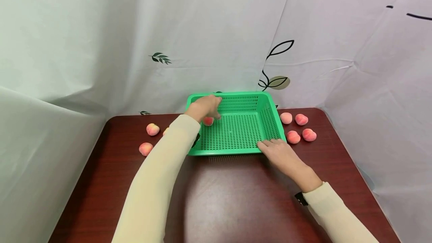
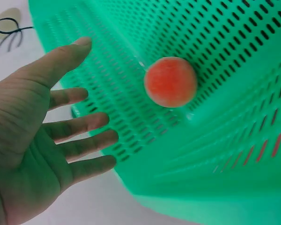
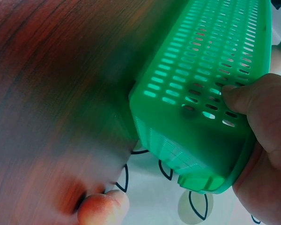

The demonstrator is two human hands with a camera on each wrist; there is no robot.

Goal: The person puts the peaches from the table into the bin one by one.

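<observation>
A green plastic basket (image 1: pixel 236 132) with slotted walls stands on the table. One peach (image 2: pixel 171 82) lies inside it, in a corner at the left end. Above that peach hangs my left hand (image 1: pixel 205 107); in the left wrist view its fingers and thumb are spread and hold nothing. My right hand (image 1: pixel 280 155) grips the basket's rim at the near right corner. The right wrist view has the thumb (image 3: pixel 236 98) against the outer wall, while the other fingers go over the rim, partly hidden.
To the right of the basket several peaches (image 1: pixel 293 137) lie on the dark red table (image 1: pixel 222 194). Left of it are more peaches (image 1: pixel 153 129), one partly covered by the left sleeve. White patterned sheets (image 1: pixel 216 36) hang behind and at both sides.
</observation>
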